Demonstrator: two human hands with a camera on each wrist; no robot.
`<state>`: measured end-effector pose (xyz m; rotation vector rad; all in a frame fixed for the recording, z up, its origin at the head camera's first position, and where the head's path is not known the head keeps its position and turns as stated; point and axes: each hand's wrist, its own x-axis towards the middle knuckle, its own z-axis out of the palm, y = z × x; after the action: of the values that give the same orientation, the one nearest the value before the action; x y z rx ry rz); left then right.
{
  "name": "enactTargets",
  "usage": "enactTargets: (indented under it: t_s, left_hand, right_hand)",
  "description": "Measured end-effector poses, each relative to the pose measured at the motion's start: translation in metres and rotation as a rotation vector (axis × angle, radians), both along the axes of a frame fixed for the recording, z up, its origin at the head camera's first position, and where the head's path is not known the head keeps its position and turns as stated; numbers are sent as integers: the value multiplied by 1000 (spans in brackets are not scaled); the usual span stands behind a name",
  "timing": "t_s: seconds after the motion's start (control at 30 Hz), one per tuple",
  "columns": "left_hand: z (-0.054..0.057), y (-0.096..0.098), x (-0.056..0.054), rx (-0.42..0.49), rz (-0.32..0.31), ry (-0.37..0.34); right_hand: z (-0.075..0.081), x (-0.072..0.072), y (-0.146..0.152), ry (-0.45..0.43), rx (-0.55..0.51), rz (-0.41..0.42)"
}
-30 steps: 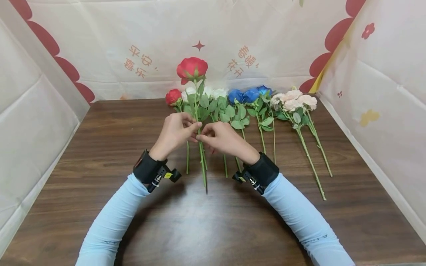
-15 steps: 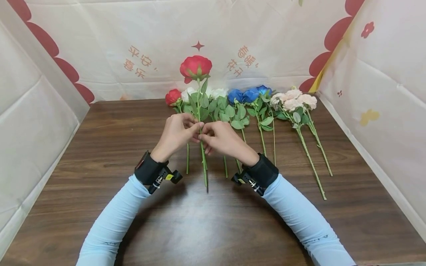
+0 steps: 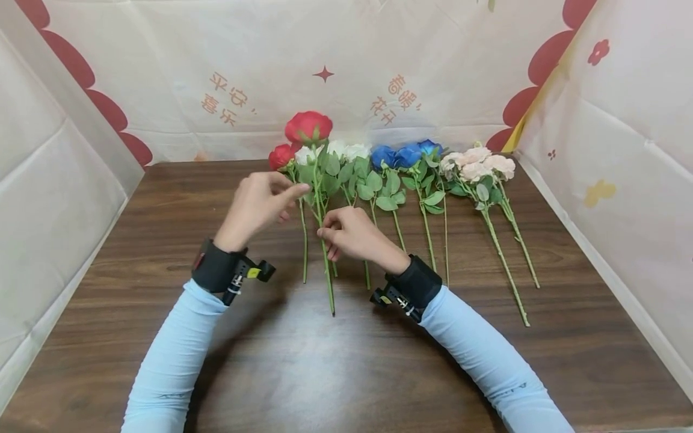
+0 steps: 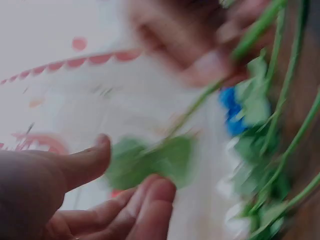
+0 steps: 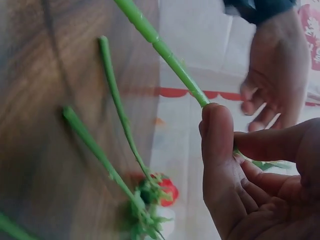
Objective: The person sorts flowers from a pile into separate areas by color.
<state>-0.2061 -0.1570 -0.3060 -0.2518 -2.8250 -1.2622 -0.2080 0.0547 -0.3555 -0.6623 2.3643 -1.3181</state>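
Note:
A long-stemmed artificial red rose [image 3: 309,127] stands tilted above the table, its bloom upward. My right hand [image 3: 354,236] pinches its green stem [image 5: 172,62] between thumb and fingers, below the leaves. To the left of that stem is my left hand [image 3: 255,207], thumb and fingers apart and holding nothing. Blurred leaves [image 4: 150,160] show just beyond its fingertips in the left wrist view. Behind the held flower lie another red rose [image 3: 281,157] and white roses [image 3: 356,152], partly hidden by its leaves.
Blue roses [image 3: 406,155] and pale pink flowers [image 3: 477,162] lie farther right along the back of the brown wooden table [image 3: 325,373], stems pointing forward. A printed white cloth [image 3: 325,36] hangs behind, with more cloth at both sides.
My left hand has let go of the stem and moved left. My right hand has slid a little lower, still holding the rose, whose bloom has dropped and shifted left.

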Motion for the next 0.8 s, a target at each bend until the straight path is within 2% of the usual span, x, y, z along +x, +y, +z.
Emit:
enactTargets:
  t_s: [0.13,0.23,0.4,0.53,0.67,0.8]
  left_hand:
    - [19,-30,5,8,122,34]
    - [30,-44,10,44,171,71]
    - [40,-55,17,89,185,98]
    - [43,-60,20,129,199,123]
    - [46,-63,23,162,200,139]
    - [48,-65,24,148,195,147]
  right_hand:
    - [-4,-3,-24,-30,25,31]
    - [-4,-11,-48,-26,66,48]
    - [-5,-32,-89,-2,191,64]
    - [-9,-47,-114,5,261,35]
    - [-14,-60,-130,-36,293,4]
    - [-17,-68,-140,-91,305,-31]
